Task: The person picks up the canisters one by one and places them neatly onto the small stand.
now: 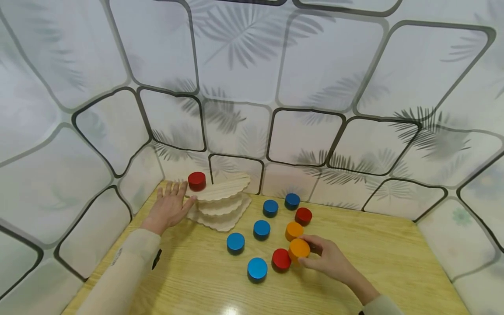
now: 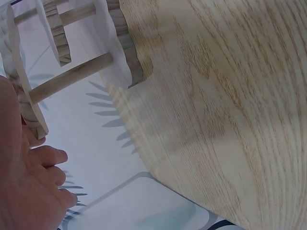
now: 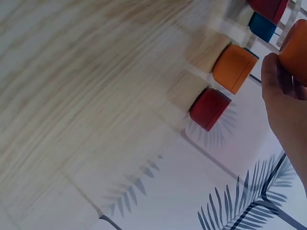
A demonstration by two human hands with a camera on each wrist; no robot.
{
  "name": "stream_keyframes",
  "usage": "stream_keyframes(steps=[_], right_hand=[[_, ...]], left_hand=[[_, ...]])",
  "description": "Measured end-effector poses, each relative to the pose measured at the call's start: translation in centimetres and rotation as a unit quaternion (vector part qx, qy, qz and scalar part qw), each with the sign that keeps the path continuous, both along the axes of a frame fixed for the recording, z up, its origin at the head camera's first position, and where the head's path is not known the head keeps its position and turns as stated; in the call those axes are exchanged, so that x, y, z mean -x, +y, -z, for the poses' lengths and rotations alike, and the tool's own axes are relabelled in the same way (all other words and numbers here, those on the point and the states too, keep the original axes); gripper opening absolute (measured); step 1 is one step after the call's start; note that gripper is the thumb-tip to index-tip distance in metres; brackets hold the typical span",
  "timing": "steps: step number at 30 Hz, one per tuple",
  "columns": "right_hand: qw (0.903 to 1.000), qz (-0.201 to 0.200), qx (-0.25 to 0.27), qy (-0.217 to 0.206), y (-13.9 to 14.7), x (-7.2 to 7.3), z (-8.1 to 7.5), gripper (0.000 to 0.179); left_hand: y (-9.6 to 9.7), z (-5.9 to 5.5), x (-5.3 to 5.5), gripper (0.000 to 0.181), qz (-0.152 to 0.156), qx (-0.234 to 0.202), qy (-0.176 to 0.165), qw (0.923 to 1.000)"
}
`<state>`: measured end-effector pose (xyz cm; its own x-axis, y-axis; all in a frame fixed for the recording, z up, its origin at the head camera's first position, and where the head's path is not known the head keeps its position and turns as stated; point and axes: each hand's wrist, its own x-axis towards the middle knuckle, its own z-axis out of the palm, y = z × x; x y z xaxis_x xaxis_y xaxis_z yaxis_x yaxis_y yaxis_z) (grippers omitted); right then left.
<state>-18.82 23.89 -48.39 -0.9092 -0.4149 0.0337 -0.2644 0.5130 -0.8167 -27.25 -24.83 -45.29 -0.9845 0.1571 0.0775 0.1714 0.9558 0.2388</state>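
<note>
My left hand (image 1: 169, 210) is at the left end of a pale wooden tiered stand (image 1: 220, 210) with scalloped edges. Thumb and index finger straddle the end of its top board, the other fingers spread beyond it. A red round block (image 1: 197, 181) sits on that board beside the hand. My right hand (image 1: 328, 258) pinches an orange round block (image 1: 299, 249) between thumb and fingers. Just behind it stands a second orange block (image 1: 294, 230), and at its left a red block (image 1: 281, 260). In the left wrist view, round posts (image 2: 72, 76) join the stand's tiers.
Several blue round blocks, such as the nearest one (image 1: 257, 269), are spread between the stand and my right hand. Another red block (image 1: 303, 216) stands farther back. Patterned panels (image 1: 236, 131) rise behind and beside the wooden table (image 1: 374, 245).
</note>
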Motion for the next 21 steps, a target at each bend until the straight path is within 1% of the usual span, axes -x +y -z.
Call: stream_keyframes(steps=[5, 10, 15, 21], right_hand=[[1.0000, 0.006, 0.001, 0.008, -1.0, 0.9, -0.2, 0.059], [0.9997, 0.014, 0.016, 0.014, -2.0, 1.9, -0.6, 0.063], [0.9993, 0.028, 0.025, 0.009, -3.1, 2.5, -1.1, 0.062], [0.9986, 0.041, 0.034, -0.005, -4.2, 3.2, -1.2, 0.063]], left_hand=[[-0.1, -0.1, 0.0, 0.080, 0.000, 0.000, 0.000, 1.0000], [-0.2, 0.0, 0.1, 0.080, -0.001, 0.000, 0.001, 1.0000], [-0.1, 0.0, 0.2, 0.081, -0.002, 0.001, -0.003, 1.0000], [0.0, 0.0, 0.1, 0.082, -0.004, 0.005, -0.008, 1.0000]])
